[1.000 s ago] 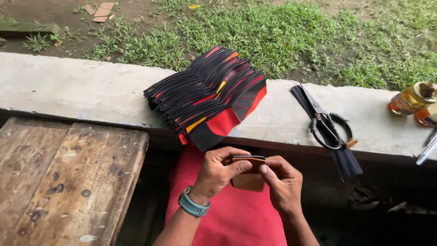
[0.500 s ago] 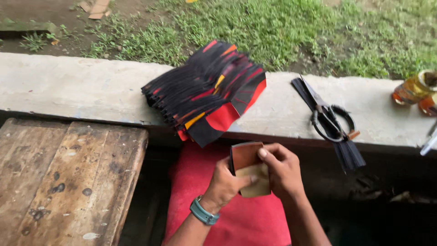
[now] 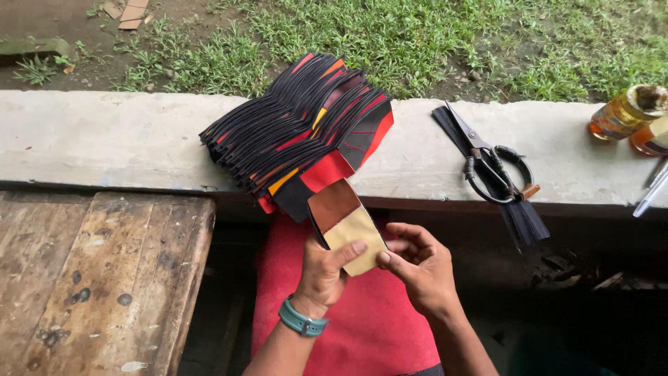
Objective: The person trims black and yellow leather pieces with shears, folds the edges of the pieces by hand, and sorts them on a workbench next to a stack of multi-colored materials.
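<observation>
The left hand (image 3: 325,268) grips a small cut piece (image 3: 346,226) — brown on its upper part, tan on the lower — with the thumb pressed across the tan face and the fingers curled behind it. The right hand (image 3: 423,268) is partly closed, its fingertips pinching the lower right corner of the same piece. The piece is held in the air over the red cloth (image 3: 348,320), just below the fanned stack of black, red and orange pieces (image 3: 296,136) that lies on the concrete ledge (image 3: 104,139).

To handle it well, I judge that the left thumb should stay flat so the 2 layers do not slide apart, while the right fingertips work only at the edge; a light pinch looks enough, since the material seems thin and bendable. Keeping it over the cloth means a slip lands softly rather than in the dark gap beside the wooden table (image 3: 97,278).

Against the picture 0.5 s ago, the piece is tilted more upright and its tan face shows more fully — the right hand has dropped from covering it to its corner. The scissors (image 3: 490,163), further right on the ledge, and the amber bottle (image 3: 623,111) lie as before.
</observation>
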